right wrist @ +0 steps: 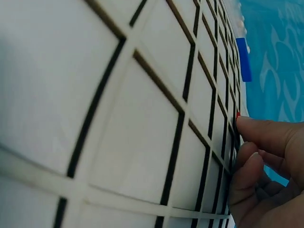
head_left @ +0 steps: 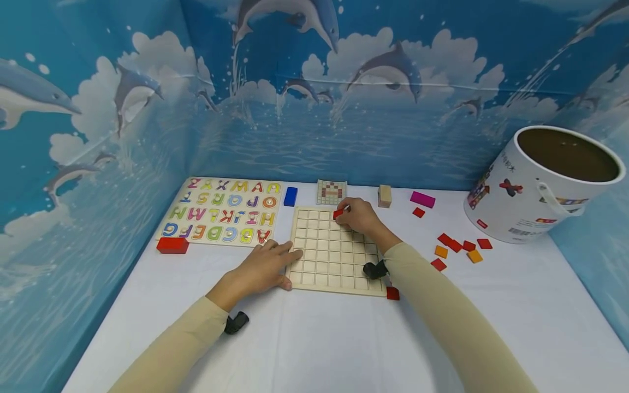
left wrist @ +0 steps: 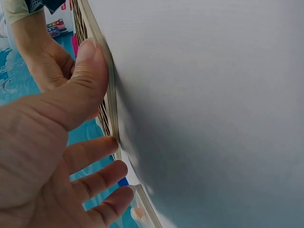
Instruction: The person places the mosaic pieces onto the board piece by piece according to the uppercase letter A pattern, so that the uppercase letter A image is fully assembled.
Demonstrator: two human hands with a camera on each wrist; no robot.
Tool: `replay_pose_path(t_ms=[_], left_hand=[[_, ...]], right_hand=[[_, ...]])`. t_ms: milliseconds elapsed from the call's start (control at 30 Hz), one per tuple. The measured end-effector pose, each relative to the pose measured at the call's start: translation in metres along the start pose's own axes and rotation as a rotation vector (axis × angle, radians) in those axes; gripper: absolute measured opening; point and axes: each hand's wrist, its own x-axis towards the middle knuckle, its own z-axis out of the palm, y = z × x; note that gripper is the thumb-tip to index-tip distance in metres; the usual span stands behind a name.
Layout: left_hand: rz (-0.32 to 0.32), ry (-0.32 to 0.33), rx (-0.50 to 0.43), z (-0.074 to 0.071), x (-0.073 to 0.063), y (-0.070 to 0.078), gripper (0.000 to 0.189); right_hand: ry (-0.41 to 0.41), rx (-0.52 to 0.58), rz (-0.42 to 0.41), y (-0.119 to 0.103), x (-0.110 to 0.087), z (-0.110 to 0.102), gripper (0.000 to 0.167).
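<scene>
A wooden grid board [head_left: 328, 266] with square cells lies flat on the table. At its far edge my right hand [head_left: 362, 216] pinches a small red square tile [head_left: 337, 214] over the top row. In the right wrist view, just a sliver of the tile [right wrist: 238, 114] shows by the fingertips. My left hand [head_left: 265, 266] rests at the board's left edge with its fingers spread and straight; thumb and index finger touch the rim in the left wrist view. Another red tile [head_left: 392, 293] lies against the near right corner of the board.
An alphabet puzzle board [head_left: 226, 210] sits left, a red block [head_left: 172, 245] at its corner. Behind are a blue block [head_left: 290, 196], a pattern card [head_left: 331, 192], a wooden block [head_left: 385, 196] and a magenta block [head_left: 422, 199]. Several red and orange tiles [head_left: 475, 256] lie right, near a white bucket [head_left: 530, 207].
</scene>
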Motion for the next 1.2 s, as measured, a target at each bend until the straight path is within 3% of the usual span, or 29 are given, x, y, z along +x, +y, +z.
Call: replay_pose_path(t_ms=[233,467,567,733,833,1033,1100,1200], left_hand=[[0.009,-0.010,0.012,-0.002,0.003,0.004,0.082],[0.000,-0.012,0.028,-0.001,0.002,0.004,0.079],[-0.008,-0.009,0.012,0.000,0.001,0.004,0.079],[-0.002,-0.010,0.002,0.001,0.001,0.005,0.079],[0.016,-0.007,0.006,0.002,0.003,0.006,0.080],[0.012,0.000,0.019,0.002,0.005,0.007,0.082],[-0.001,-0.006,0.017,0.001,0.005,0.006,0.083],[-0.017,-0.025,0.002,0.000,0.005,0.005,0.085]], right_hand=[[0.013,-0.056,-0.009,0.003,-0.003,-0.001,0.035],[0.045,0.010,-0.011,0.016,-0.006,-0.013,0.039],[0.045,-0.032,-0.047,0.021,-0.010,-0.018,0.035],[-0.055,-0.112,-0.136,0.022,-0.018,-0.016,0.038],[-0.009,-0.103,-0.129,0.026,-0.025,-0.023,0.039],[0.264,0.037,0.024,0.072,-0.046,-0.080,0.042],[0.302,0.090,0.120,0.088,-0.052,-0.100,0.047],[0.285,0.147,0.252,0.107,-0.056,-0.116,0.051]])
